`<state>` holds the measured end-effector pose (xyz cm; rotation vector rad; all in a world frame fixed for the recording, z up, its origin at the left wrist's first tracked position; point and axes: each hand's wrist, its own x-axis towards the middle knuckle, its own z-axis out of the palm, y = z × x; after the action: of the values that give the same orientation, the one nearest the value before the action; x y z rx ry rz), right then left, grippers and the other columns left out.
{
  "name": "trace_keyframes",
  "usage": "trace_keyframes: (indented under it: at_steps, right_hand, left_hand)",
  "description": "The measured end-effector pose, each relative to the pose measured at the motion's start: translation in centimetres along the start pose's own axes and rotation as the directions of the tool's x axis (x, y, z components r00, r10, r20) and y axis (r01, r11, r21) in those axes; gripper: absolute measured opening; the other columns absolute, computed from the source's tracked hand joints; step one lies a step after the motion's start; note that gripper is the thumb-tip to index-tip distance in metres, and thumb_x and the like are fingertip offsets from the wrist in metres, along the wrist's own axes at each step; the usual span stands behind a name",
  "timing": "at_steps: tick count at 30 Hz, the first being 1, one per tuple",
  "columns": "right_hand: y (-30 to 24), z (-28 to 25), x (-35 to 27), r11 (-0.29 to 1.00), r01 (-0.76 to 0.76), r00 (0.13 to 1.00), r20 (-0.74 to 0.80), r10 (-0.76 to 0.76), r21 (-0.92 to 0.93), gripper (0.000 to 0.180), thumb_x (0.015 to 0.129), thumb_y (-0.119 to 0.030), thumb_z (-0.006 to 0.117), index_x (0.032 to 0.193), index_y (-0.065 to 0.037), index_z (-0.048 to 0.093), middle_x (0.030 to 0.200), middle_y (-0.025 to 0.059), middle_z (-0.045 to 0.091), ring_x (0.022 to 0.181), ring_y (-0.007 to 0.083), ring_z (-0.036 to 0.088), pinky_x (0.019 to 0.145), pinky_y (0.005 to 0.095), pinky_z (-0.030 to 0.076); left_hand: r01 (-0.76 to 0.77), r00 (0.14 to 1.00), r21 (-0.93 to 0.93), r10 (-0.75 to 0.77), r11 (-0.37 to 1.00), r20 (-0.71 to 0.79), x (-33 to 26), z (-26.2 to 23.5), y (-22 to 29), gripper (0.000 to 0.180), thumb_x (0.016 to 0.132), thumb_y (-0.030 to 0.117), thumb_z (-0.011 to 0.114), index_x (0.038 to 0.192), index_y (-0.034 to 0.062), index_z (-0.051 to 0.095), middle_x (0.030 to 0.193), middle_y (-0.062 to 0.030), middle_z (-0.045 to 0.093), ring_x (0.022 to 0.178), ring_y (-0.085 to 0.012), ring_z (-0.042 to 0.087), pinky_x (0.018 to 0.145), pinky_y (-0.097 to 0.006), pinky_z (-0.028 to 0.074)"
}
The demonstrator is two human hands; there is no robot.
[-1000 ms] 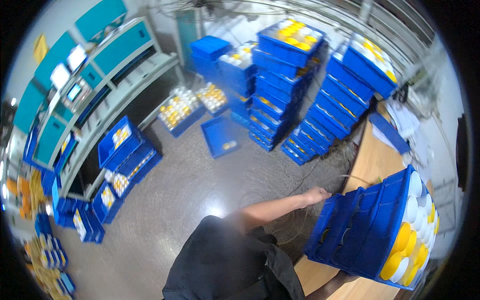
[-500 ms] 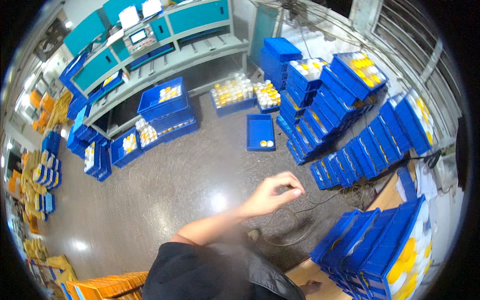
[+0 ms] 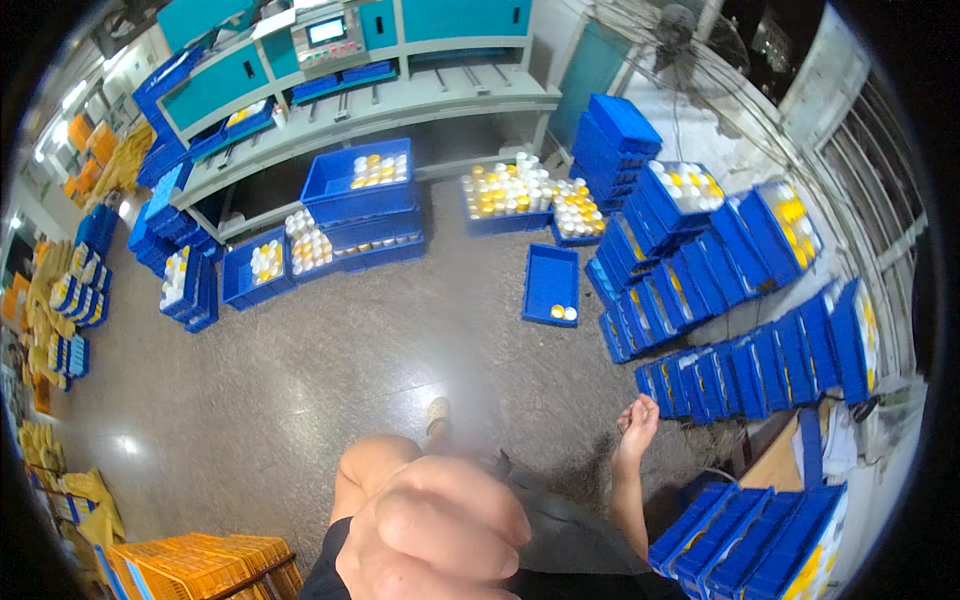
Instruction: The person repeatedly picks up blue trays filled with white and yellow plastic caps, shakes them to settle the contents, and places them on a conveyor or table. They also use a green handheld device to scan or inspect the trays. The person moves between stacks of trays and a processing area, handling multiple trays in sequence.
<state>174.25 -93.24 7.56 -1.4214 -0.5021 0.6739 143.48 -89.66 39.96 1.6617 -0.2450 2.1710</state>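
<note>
While your right hand [image 3: 637,418] hangs low over the polished grey stone floor [image 3: 300,380], its grip is loose: the fingers are spread and slack, and nothing shows in it. It is near the lower row of blue plastic trays [image 3: 740,370] that lean on edge against one another like toppled books, but not touching them. Your left hand [image 3: 435,530] is raised right up to the camera, curled into a fist and badly blurred, so I cannot tell whether that grip has hold of anything.

Several of the leaning trays carry yellow and white round caps. As I judge it, a knock from your right hand or forearm against the near end of that row could slide the whole line flat and spill the caps across the floor.

More blue trays [image 3: 735,535] are tilted at the lower right, beside the wooden desk [image 3: 778,462], close to your right elbow; a backward swing of the arm could catch them.

Your pale shoe [image 3: 437,410] is planted on bare floor. The fist covers much of your lower view, so you could misjudge a step or a reach made from here.

A single shallow blue tray [image 3: 552,283] lies flat well apart from both hands.
</note>
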Motion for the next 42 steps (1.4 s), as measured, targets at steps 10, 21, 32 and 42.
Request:
trace_keyframes:
  at_steps: [10,21,32,42]
  right_hand:
    - [5.0,24.3,2.6,0.97,-0.154,0.969,0.165,0.185,-0.187,0.02,0.099,-0.013,0.056,0.116,-0.004,0.053,0.087,0.0016,0.057,0.073,0.0101,0.056,0.059,0.0246,0.047]
    - [12.5,39.0,12.2,0.906,-0.21,0.873,0.346,0.343,-0.368,0.02,0.096,-0.01,0.057,0.114,-0.004,0.054,0.082,-0.0005,0.057,0.063,0.0074,0.054,0.054,0.0227,0.045]
    - [13.3,64.0,26.8,0.862,-0.149,0.734,0.53,0.425,-0.485,0.014,0.095,-0.009,0.057,0.107,-0.002,0.059,0.079,0.0004,0.058,0.069,0.0091,0.054,0.058,0.0246,0.043]
    - [13.1,87.9,31.9,0.88,0.103,0.539,0.769,0.343,-0.465,0.015,0.097,-0.011,0.055,0.109,-0.003,0.061,0.078,0.0005,0.06,0.065,0.0079,0.055,0.056,0.0235,0.044]
  left_hand:
    - [0.111,0.988,0.692,-0.006,0.713,-0.151,5.4,-17.0,-7.1,0.014,0.085,0.028,0.061,0.088,0.0148,0.061,0.086,0.001,0.051,0.082,-0.0197,0.047,0.063,-0.034,0.039]
    - [0.298,0.876,0.878,-0.473,0.374,-0.096,6.4,-29.2,-20.9,0.021,0.065,0.017,0.072,0.085,0.0226,0.067,0.091,0.0003,0.068,0.088,-0.018,0.062,0.071,-0.036,0.051]
    - [0.476,0.873,0.714,-0.373,0.513,-0.314,12.0,-39.9,-36.5,0.015,0.09,0.027,0.058,0.081,0.0156,0.055,0.083,0.0033,0.058,0.079,-0.0177,0.05,0.066,-0.034,0.043]
    - [0.271,0.957,0.049,-0.264,0.961,-0.116,16.8,-53.3,-44.5,0.035,0.081,-0.003,0.06,0.053,0.0129,0.046,0.084,0.0085,0.069,0.07,-0.0148,0.05,0.053,-0.03,0.038]
